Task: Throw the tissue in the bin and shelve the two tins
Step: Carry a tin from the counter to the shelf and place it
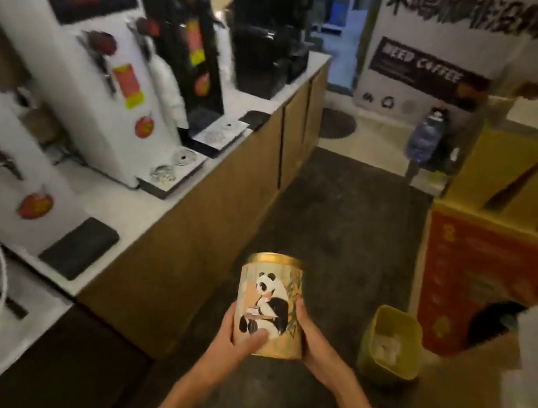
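A gold tin point(271, 302) with a panda picture stands upright in mid-air over the dark floor, held between both hands. My left hand point(234, 339) wraps its lower left side, thumb across the front. Cupped against its right side is my right hand point(312, 343). To the right on the floor stands a small yellow-green bin point(410, 344) with white tissue point(385, 350) lying inside it. A second tin is not in view. No shelf is clearly visible.
A white counter point(141, 217) on wooden cabinets runs along the left, carrying white and black coffee machines point(112, 78) and a dark phone-like slab point(80, 248). Cardboard boxes point(511, 189) are stacked at the right. A water bottle point(423, 142) stands by the far poster wall.
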`<state>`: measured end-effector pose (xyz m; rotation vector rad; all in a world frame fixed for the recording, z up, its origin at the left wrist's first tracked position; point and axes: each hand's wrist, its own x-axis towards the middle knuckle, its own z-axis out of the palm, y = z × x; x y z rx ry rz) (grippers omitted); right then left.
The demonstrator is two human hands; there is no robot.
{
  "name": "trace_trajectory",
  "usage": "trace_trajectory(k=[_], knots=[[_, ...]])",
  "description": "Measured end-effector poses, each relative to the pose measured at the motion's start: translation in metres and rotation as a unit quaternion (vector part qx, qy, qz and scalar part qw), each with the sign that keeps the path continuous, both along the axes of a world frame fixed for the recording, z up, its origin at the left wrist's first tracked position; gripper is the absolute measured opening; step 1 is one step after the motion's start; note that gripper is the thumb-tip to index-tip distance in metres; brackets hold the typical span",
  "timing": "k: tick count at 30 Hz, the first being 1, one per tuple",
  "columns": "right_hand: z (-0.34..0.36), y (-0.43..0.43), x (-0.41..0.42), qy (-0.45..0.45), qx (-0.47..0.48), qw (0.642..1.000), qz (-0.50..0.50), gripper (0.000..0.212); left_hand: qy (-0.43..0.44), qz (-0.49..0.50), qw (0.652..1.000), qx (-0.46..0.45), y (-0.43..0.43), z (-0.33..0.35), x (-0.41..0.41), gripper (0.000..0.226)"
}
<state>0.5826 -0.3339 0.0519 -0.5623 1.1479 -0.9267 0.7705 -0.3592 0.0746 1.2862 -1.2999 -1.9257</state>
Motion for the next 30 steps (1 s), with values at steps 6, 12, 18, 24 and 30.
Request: trace_trajectory(k=[6,12,18,24,30], knots=[[0.082,-0.188,0.090,0.025,-0.143,0.978,0.151,0.082,-0.002,0.191,0.974,-0.118,-0.123,0.070,0.092,0.098],[0.208,-0.332,0.157,0.093,-0.333,0.899,0.268,0.074,-0.006,0.324,0.907,-0.271,-0.226,0.181,0.153,0.105],[0.314,-0.436,0.213,0.046,-0.484,0.817,0.310,0.063,-0.036,0.374,0.818,-0.435,-0.301,0.277,0.209,0.104],[0.416,-0.524,0.268,0.036,-0.587,0.702,0.402,0.063,-0.133,0.387,0.749,-0.521,-0.367,0.363,0.254,0.108],[0.486,-0.625,0.359,0.022,-0.615,0.683,0.394,0.105,-0.279,0.407,0.723,-0.483,-0.439,0.446,0.333,0.101]])
